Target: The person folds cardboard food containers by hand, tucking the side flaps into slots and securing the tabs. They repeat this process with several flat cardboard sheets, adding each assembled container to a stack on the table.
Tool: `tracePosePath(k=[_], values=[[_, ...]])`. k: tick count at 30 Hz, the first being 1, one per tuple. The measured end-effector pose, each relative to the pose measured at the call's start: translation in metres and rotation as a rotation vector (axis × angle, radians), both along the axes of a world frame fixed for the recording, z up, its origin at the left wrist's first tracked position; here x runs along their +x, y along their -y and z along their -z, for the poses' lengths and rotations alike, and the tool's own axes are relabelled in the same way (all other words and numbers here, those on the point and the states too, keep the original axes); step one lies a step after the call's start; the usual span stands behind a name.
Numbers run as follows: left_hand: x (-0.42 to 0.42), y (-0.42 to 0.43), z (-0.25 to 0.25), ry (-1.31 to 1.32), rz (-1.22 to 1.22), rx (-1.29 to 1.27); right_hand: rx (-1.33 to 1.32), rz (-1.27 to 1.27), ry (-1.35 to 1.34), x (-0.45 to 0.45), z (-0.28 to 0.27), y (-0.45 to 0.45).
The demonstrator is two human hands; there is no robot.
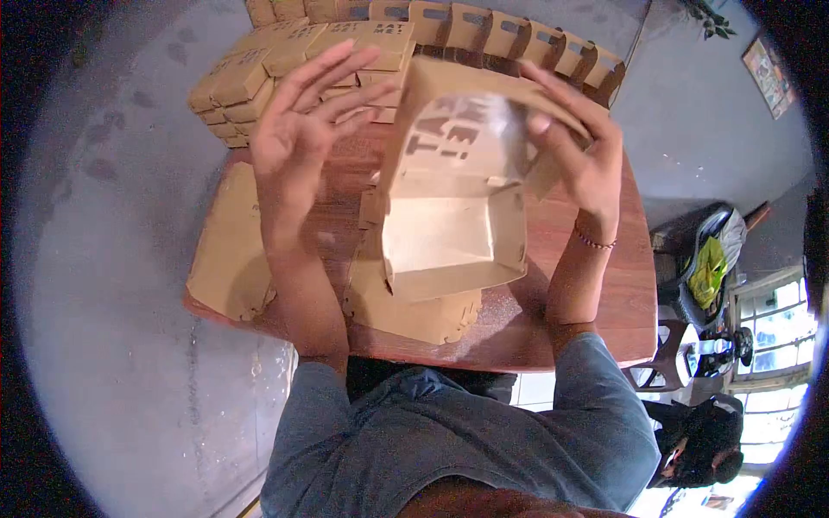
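The left hand is wide: its fingers are spread and its palm is bare, with nothing held in it. Its fingertips come right up to the left edge of the box; whether they touch it cannot be told.

The right hand has the box by the right side of its raised lid. Its fingers reach over the upper right corner and the thumb bends in on the near side, so the card sits in the narrow space between them. How firmly they press cannot be told. A beaded bracelet circles that wrist.

The box is in front of the person, between the two forearms and above the table, its hollow turned toward the person. The lid stands up at the back, with a shiny window bearing dark letters.

Flat card lies below the box near the table's front edge, and more card lies beside the left forearm. Beyond the left hand are stacked boxes, and a row of open boxes lines the far edge.
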State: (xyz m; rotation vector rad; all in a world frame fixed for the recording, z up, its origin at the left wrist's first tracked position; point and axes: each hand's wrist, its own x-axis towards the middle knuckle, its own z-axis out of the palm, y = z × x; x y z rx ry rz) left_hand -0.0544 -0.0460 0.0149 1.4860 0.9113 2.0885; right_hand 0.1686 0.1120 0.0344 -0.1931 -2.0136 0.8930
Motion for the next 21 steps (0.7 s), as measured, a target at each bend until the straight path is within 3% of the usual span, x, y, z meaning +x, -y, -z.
tracePosePath(k=[3,5,8,10,12,15,19,21], values=[[-0.004,-0.001,0.002,-0.077,0.061,0.007,-0.207,0.104,-0.110,0.006,-0.001,-0.011],[0.004,0.003,0.004,-0.102,0.103,0.020,-0.368,0.179,-0.378,0.007,0.003,-0.022],[0.005,-0.003,0.011,-0.204,0.216,-0.029,-0.363,0.237,-0.454,0.004,0.002,-0.020],[0.015,-0.005,0.010,-0.145,0.154,-0.063,-0.361,0.265,-0.477,0.003,0.002,-0.018],[0.039,-0.008,0.005,0.039,0.069,-0.069,-0.342,0.236,-0.494,0.001,0.005,-0.016],[0.042,-0.018,0.006,0.064,0.026,0.048,-0.189,0.332,-0.474,-0.002,0.006,-0.015],[0.035,-0.018,0.008,-0.056,-0.010,0.128,-0.106,0.328,-0.476,-0.003,0.007,-0.012],[0.031,-0.013,0.008,-0.134,-0.143,0.139,0.062,0.249,-0.542,-0.004,0.008,-0.009]])
